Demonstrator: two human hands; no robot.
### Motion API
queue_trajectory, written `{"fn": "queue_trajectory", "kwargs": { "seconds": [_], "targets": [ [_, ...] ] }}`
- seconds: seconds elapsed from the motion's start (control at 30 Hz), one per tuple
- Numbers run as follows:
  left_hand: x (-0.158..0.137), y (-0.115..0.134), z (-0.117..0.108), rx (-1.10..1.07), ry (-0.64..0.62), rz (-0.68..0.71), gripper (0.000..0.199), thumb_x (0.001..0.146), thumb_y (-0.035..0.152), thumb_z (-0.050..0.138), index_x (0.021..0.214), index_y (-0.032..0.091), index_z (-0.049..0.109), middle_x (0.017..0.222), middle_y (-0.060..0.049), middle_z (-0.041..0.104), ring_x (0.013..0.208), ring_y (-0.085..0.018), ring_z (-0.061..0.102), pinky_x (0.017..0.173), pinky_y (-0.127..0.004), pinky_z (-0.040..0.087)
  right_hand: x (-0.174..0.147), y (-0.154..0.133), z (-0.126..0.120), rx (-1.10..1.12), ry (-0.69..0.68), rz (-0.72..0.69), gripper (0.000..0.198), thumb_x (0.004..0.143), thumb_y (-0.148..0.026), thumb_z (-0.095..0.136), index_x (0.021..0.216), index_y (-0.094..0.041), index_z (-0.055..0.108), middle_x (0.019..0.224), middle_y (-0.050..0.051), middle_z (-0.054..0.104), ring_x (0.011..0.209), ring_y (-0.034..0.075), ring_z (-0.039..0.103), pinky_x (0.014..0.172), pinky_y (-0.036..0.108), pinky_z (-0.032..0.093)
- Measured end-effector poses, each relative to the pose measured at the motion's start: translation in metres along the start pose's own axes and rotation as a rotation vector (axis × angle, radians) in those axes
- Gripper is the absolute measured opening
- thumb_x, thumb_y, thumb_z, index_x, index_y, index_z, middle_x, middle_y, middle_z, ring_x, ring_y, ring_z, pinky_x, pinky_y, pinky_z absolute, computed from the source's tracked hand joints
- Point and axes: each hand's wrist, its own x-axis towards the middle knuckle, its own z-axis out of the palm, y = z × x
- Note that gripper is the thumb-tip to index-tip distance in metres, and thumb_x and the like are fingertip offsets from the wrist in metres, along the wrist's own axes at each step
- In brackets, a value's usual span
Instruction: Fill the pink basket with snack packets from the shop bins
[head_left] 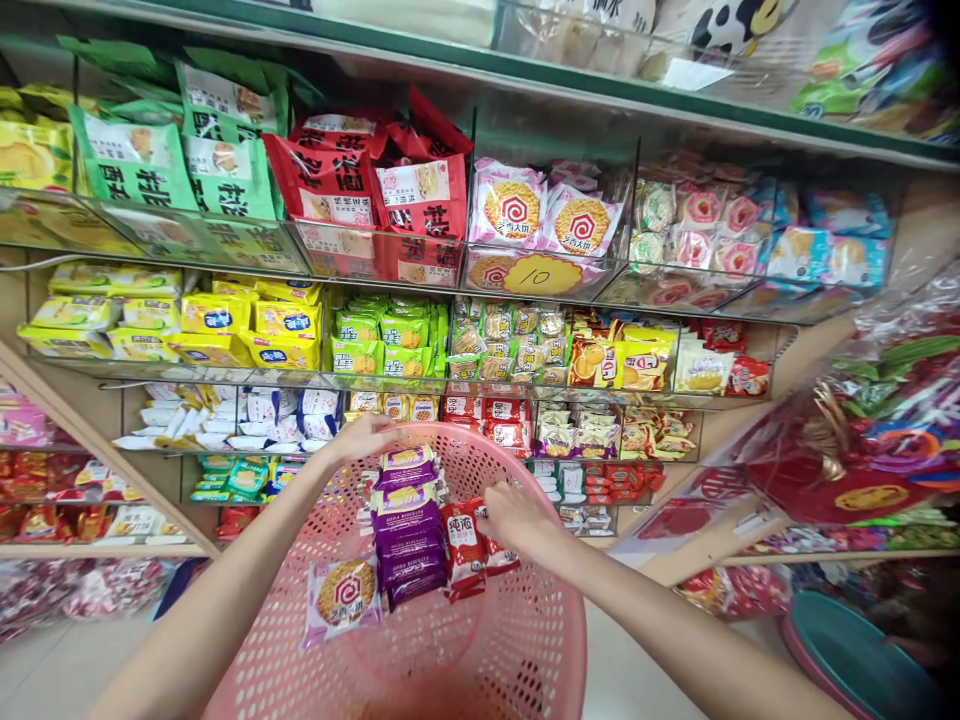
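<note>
A pink perforated plastic basket (559, 600) is tilted in front of me, its inside facing me. At its far left rim, my left hand (364, 438) is closed over the edge. My right hand (514, 515) reaches inside, its fingers closed on a small red snack packet (495, 550) with white lettering. Right beside that lies another red packet (463, 548). A stack of purple soda biscuit packs (409, 540) runs down the basket's middle. Lower left of the stack is a round sesame biscuit in a clear and pink wrapper (343, 600).
Behind the basket are shelves with clear dividers, holding green bags (135, 165), red bags (326, 180), yellow packs (285, 330) and many small snacks. A yellow price tag (536, 273) reads 10. Wrapped goods (840, 460) hang at right, above a teal basin (855, 650).
</note>
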Motion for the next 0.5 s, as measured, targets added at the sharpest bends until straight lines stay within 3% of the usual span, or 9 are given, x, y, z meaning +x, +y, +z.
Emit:
{"fn": "queue_trajectory", "kwargs": {
  "seconds": [0.5],
  "targets": [
    [-0.0008,0.0053,0.0012,-0.006,0.025,-0.044,0.045,0.062,0.056,0.052,0.08,0.019,0.07,0.075,-0.002,0.07,0.076,-0.025,0.06,0.066,-0.029,0.041,0.0033,-0.0042,0.0045,-0.038,0.0,0.019,0.027,0.076,-0.012,0.055,0.101,-0.008,0.066,0.101,0.019,0.066,0.1,0.026,0.062,0.079,0.032,0.049]
  ]
}}
